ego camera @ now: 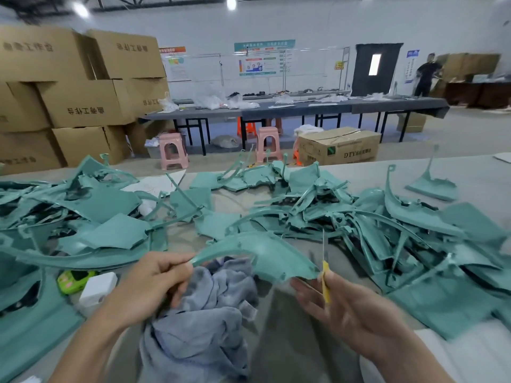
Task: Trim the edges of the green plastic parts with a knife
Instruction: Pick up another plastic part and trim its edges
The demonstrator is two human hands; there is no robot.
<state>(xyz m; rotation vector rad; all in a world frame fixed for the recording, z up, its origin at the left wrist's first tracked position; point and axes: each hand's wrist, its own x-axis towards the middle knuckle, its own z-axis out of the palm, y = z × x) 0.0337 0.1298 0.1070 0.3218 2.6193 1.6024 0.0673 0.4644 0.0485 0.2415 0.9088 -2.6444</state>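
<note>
A curved green plastic part [260,251] hangs in front of me above a grey cloth [204,305]. My left hand [154,277] pinches its narrow left tip. My right hand [351,308] holds a yellow-handled knife [325,275] upright, its thin blade rising beside the part's right end. The knife touches or nearly touches that right edge. Piles of green plastic parts [373,225] cover the table on both sides and behind.
A green toy-like object [72,280] and a white box [98,288] lie left of the cloth. Cardboard boxes [69,100] stack at the back left. Pink stools [173,150], a long dark table [290,109] and a distant person [425,76] stand beyond.
</note>
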